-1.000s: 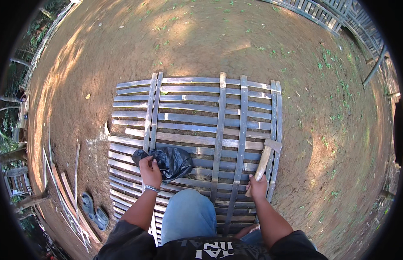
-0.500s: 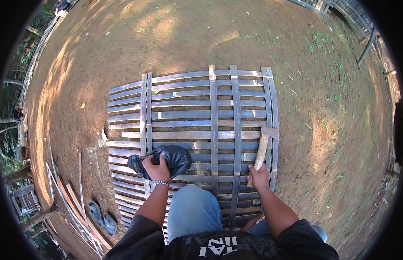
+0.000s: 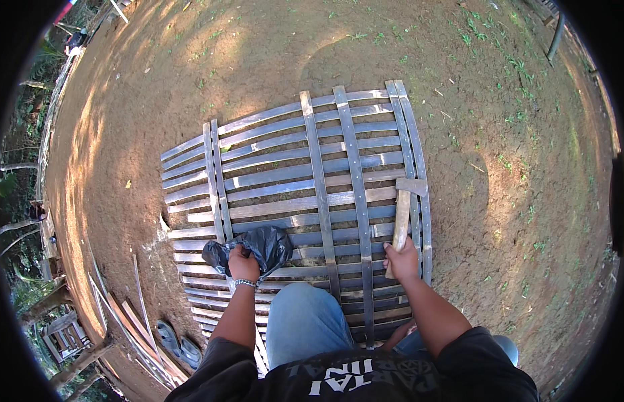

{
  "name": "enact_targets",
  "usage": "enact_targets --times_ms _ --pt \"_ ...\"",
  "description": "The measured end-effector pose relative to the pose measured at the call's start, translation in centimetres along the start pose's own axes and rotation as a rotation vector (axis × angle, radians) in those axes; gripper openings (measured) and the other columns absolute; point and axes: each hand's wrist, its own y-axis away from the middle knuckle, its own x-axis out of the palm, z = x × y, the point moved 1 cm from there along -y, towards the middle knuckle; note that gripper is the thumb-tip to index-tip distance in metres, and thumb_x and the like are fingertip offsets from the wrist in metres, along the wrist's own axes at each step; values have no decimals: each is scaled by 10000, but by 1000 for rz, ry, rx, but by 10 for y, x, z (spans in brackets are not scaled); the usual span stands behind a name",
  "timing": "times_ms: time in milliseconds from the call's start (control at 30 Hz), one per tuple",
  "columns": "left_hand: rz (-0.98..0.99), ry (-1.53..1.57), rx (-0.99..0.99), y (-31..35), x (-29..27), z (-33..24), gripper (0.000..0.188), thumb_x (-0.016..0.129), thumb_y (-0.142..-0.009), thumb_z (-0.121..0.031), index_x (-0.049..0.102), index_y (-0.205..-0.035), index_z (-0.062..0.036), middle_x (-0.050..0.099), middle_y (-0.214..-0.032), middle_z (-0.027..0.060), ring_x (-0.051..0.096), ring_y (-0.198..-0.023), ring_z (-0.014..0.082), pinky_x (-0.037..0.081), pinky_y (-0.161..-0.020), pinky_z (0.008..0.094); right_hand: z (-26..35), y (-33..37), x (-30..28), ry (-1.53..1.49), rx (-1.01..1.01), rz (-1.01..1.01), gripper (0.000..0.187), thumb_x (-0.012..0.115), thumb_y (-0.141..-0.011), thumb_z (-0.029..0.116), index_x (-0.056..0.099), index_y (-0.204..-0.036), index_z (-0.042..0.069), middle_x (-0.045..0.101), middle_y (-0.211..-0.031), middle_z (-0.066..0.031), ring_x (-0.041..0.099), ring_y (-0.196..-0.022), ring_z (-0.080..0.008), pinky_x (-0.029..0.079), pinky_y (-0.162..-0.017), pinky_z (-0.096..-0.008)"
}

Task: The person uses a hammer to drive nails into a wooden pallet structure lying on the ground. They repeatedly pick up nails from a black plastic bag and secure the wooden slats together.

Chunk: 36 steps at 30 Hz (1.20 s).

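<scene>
A black plastic bag [image 3: 270, 249] lies crumpled on the slatted panel [image 3: 329, 208]. My left hand [image 3: 243, 266], with a chain bracelet at the wrist, is closed on the bag's near side; its fingertips are partly hidden. At the right, my right hand [image 3: 402, 259] grips an axe [image 3: 402, 218] by its wooden handle, low down. The axe stands with its metal head pointing away from me, over the panel's right-hand crosspieces. Grey wood or bamboo slats run across the panel, nailed to several long crosspieces. My jeans-covered knee [image 3: 305, 321] rests on its near part.
Bare brown soil [image 3: 473, 201] with sparse grass surrounds the panel. On the left lie a pair of grey sandals [image 3: 179, 344] and several long wooden strips [image 3: 134, 328]. Beyond them are tree trunks and a small slatted wooden structure [image 3: 64, 335]. A post [image 3: 556, 40] stands far right.
The view has turned slightly, so the panel looks tilted. My left fingers have drawn in on the bag. The axe is more upright, still in my right hand.
</scene>
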Motion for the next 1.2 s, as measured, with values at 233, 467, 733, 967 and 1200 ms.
enact_targets --times_ms 233,467,733,967,1200 --pt "149 -284 -16 -10 4 -5 127 724 -818 -88 648 -902 -29 687 -1018 179 679 -949 417 547 -811 506 1 0 3 -5 37 -15 296 750 -938 110 526 -1095 -2 641 -722 -78 634 -507 -153 523 -454 -322" --pt "131 -104 282 7 -8 -24 53 664 -850 -69 637 -888 -44 653 -991 174 660 -911 420 539 -780 508 -6 -1 4 16 17 -15 307 753 -936 125 516 -1089 3 640 -730 -83 621 -490 -155 515 -446 -325" --pt "202 -235 164 11 -6 -17 87 663 -839 -120 675 -907 -67 688 -995 184 686 -911 420 556 -783 516 -5 -1 3 29 -19 -20 293 738 -941 109 498 -1077 11 618 -718 -82 618 -483 -165 511 -438 -328" --pt "163 -145 147 9 -13 -15 99 657 -872 -119 678 -947 -59 693 -994 200 684 -923 414 548 -796 516 -5 -1 2 5 -25 -18 294 737 -939 106 499 -1074 1 613 -717 -75 616 -478 -162 506 -437 -317" --pt "-163 72 261 14 -39 -20 223 576 -944 -11 680 -1141 -25 664 -1006 212 653 -927 425 526 -818 492 -2 1 3 -14 -48 6 269 720 -953 83 497 -1080 5 596 -711 -66 613 -484 -160 510 -442 -316"
